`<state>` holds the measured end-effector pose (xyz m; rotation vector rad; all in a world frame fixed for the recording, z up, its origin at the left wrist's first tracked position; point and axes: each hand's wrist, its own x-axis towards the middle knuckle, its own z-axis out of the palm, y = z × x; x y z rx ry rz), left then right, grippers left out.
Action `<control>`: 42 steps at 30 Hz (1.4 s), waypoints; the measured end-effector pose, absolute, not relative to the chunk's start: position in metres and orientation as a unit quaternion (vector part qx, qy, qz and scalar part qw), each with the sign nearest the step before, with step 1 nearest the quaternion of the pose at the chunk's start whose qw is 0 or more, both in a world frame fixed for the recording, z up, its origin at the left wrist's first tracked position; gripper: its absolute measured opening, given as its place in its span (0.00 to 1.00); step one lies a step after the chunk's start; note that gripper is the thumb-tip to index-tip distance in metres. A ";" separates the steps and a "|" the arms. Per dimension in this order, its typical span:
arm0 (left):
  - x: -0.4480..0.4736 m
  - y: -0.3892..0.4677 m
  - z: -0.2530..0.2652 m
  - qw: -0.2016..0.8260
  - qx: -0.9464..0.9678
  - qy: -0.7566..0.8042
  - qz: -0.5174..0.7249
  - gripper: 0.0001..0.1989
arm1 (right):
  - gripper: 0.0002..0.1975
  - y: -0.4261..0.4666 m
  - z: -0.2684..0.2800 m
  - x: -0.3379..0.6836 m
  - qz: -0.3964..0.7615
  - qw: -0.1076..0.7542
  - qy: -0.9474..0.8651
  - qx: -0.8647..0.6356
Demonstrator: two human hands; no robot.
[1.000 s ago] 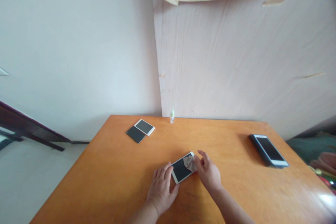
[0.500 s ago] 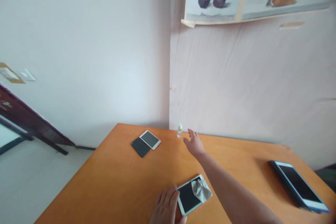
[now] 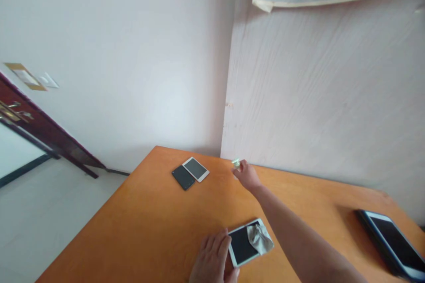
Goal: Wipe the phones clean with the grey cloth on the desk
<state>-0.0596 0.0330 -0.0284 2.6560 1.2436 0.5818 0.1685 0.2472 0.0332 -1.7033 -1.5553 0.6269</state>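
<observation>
r hand (image 3: 246,174) gripping small bottle (image 3: 236,162), prob light n slick, best held mid-body; l hand (image 3: 213,255) pinching white tablet's (image 3: 241,246) end, stiff, glass likely fragile

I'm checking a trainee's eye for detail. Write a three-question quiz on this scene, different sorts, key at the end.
1. Which hand has its fingers at the small bottle, left or right?
2. True or false: the grey cloth lies on the near white device.
3. The black device lies nearest to: (a) the grey cloth; (b) the small bottle; (c) the far white device.
Key: 1. the right hand; 2. true; 3. c.
</observation>
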 end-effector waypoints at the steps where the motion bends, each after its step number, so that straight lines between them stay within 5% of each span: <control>1: -0.059 0.031 -0.021 0.091 0.882 0.420 0.192 0.33 | 0.13 0.234 0.034 0.172 0.246 0.368 -0.596 -0.670; 7: -0.053 0.031 0.006 0.158 0.867 0.442 0.169 0.29 | 0.23 0.132 0.034 0.199 0.277 0.384 -0.544 -0.693; 17: -0.048 0.032 0.016 0.160 0.860 0.451 0.178 0.27 | 0.21 -0.014 0.026 0.194 0.280 0.330 -0.492 -0.755; 25: -0.048 0.033 0.014 0.161 0.861 0.451 0.172 0.27 | 0.32 -0.030 0.028 0.177 0.292 0.353 -0.550 -0.699; 42: -0.047 0.031 0.014 0.161 0.859 0.456 0.167 0.27 | 0.27 -0.020 0.016 0.175 0.317 0.372 -0.547 -0.680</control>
